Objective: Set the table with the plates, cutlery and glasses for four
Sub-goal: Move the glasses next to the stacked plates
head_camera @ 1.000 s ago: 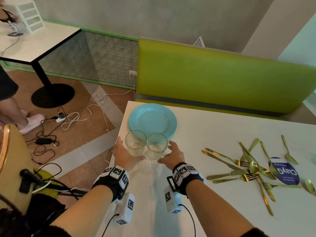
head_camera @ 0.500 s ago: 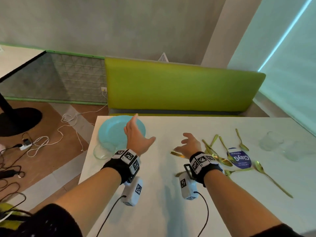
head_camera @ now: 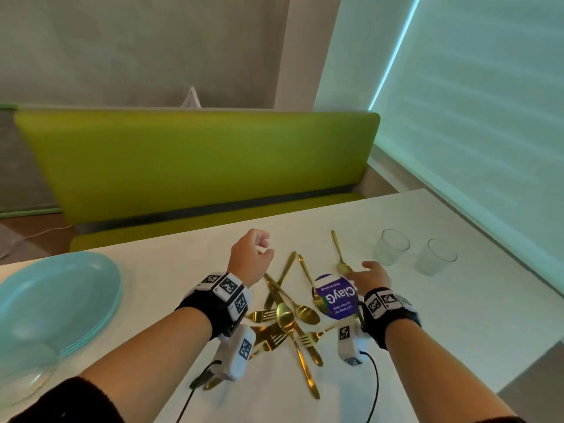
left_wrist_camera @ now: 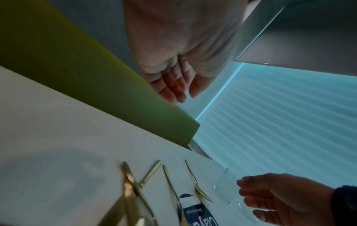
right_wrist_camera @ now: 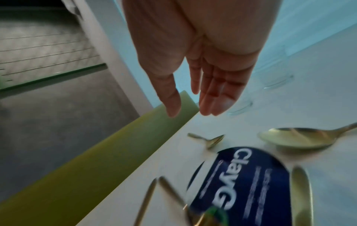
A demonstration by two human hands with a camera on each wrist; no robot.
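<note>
Two clear glasses (head_camera: 392, 247) (head_camera: 436, 257) stand at the table's far right. My right hand (head_camera: 363, 268) hovers just left of the nearer glass (left_wrist_camera: 228, 186), with straight fingers (right_wrist_camera: 212, 94) and nothing in it. My left hand (head_camera: 262, 242) hangs above the table with loosely curled fingers (left_wrist_camera: 173, 88), also holding nothing. A pile of gold forks, spoons and knives (head_camera: 290, 315) lies under and between my wrists. A stack of light blue plates (head_camera: 58, 297) sits at the left, with another clear glass (head_camera: 27, 370) in front of it.
A round purple sticker (head_camera: 335, 297) is on the white table (head_camera: 183, 264) among the cutlery. A green bench backrest (head_camera: 198, 160) runs along the table's far side. A pale window blind (head_camera: 473, 117) closes off the right.
Both hands let go of the two glasses beside the plates and moved right over the cutlery. The view swung right; the right hand now reaches near the far right glasses.
</note>
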